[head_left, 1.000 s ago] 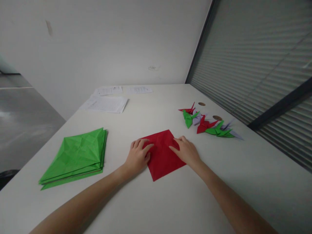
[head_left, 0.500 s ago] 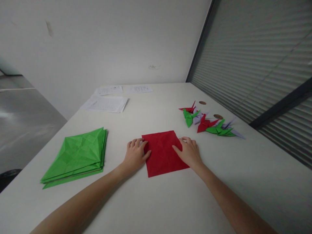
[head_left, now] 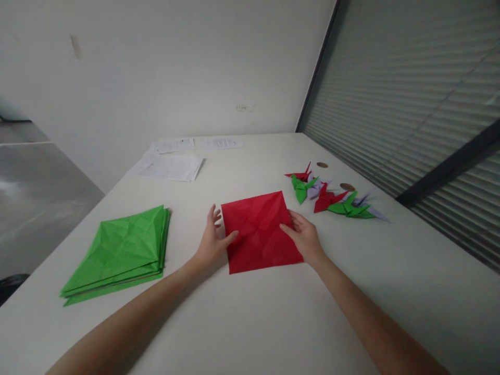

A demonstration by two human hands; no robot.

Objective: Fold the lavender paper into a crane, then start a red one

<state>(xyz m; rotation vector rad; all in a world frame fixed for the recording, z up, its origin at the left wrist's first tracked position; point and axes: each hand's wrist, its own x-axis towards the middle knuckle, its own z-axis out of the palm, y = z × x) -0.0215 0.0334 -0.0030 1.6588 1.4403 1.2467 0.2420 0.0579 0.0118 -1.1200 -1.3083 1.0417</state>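
A square sheet of red origami paper (head_left: 258,229) with faint crease lines is tilted up off the table in front of me. My right hand (head_left: 307,237) grips its right edge, thumb on the front face and fingers behind. At the left edge is my left hand (head_left: 214,237), open, with its thumb over the front of the sheet and its other fingers apart, just outside the edge. Further left lies a stack of creased green origami paper (head_left: 125,242).
Several folded paper cranes in red (head_left: 327,199), green (head_left: 349,207) and pale purple (head_left: 314,186) sit to the right, near two round brown spots (head_left: 347,186) on the white table (head_left: 250,323). Printed sheets (head_left: 172,167) lie at the back left. Window blinds (head_left: 422,88) border the right side.
The red paper has risen from lying flat, its far edge lifted. My right hand has taken hold of its edge. My left hand's fingers have lifted and spread.
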